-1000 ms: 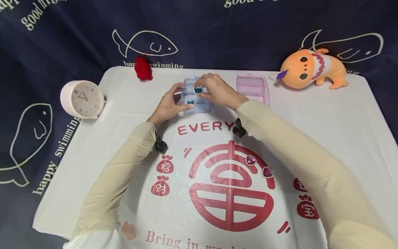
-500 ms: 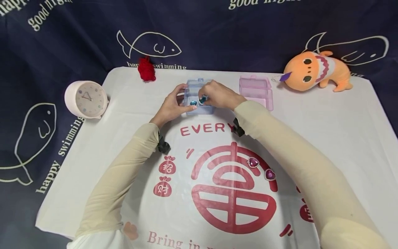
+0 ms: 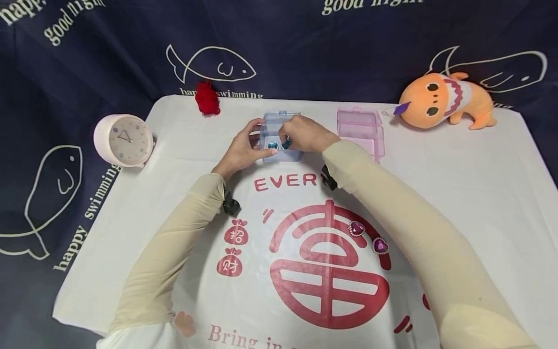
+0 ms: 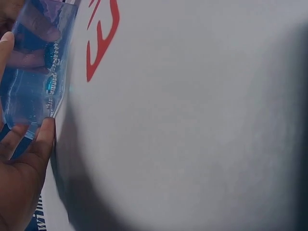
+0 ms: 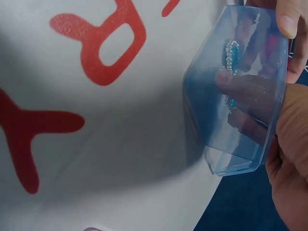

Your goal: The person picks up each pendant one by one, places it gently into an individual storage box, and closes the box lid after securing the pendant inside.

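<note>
A translucent blue box (image 3: 288, 155) stands with its lid up at the back middle of the table. My left hand (image 3: 240, 151) grips its left side, thumb at the front rim. My right hand (image 3: 307, 133) reaches down inside, its fingers pinching a blue rhinestone gem (image 3: 286, 143). Beside that gem lies another blue gem (image 3: 272, 145), near the left thumb. Through the clear wall in the right wrist view, the silver-beaded gem edge (image 5: 232, 54) shows near the box floor, with fingers of the right hand (image 5: 293, 125) at the other gem.
Right of the blue box stands a pink box (image 3: 358, 116) with its lid raised. Two magenta heart gems (image 3: 356, 229) lie nearer the front. A round clock (image 3: 124, 140), red yarn bundle (image 3: 207, 98) and orange shark plush (image 3: 444, 100) sit around the edges.
The right hand has lowered its blue gem from above the box down into it, beside the other one. The left hand stays on the box; the head view has shifted slightly.
</note>
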A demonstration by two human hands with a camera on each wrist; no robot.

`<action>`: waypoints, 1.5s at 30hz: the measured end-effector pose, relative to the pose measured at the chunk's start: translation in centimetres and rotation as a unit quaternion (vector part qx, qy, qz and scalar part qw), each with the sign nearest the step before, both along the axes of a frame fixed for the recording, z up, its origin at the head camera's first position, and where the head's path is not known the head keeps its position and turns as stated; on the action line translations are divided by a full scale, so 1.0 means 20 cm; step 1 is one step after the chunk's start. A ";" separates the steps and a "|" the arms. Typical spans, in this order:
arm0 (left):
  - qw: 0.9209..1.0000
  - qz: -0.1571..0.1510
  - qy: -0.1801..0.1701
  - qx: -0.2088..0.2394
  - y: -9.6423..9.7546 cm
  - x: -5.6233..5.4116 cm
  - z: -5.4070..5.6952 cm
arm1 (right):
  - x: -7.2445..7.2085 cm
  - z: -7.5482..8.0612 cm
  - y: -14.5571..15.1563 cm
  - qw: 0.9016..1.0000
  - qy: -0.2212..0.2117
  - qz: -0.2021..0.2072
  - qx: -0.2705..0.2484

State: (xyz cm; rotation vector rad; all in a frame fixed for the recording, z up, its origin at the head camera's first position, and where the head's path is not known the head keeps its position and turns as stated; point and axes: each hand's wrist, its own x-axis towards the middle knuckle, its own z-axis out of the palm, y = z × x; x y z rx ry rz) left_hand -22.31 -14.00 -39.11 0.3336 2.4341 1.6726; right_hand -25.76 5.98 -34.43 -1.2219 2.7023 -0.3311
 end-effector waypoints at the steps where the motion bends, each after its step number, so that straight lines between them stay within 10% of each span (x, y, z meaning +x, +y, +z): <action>1: 1.000 0.000 0.000 0.000 0.00 0.00 0.00 | 0.00 0.00 0.00 1.000 0.001 -0.002 0.001; 14: 1.000 -0.008 0.001 -0.001 0.06 -0.01 -0.01 | 0.02 0.01 0.06 1.000 -0.006 -0.020 0.010; 21: 1.000 -0.004 0.000 0.000 0.04 -0.01 0.00 | 0.07 0.09 0.09 0.995 0.001 -0.050 -0.085; 26: 1.000 -0.011 0.009 -0.016 0.03 0.00 0.03 | 0.21 0.19 0.20 0.984 0.011 -0.071 -0.163; 36: 0.973 -0.014 0.184 -0.139 0.17 0.06 0.26 | 0.58 0.31 0.50 0.976 0.039 -0.088 -0.197; 45: 0.977 -0.132 0.134 -0.098 0.60 0.13 0.32 | 0.84 0.18 0.67 0.977 0.059 -0.091 -0.186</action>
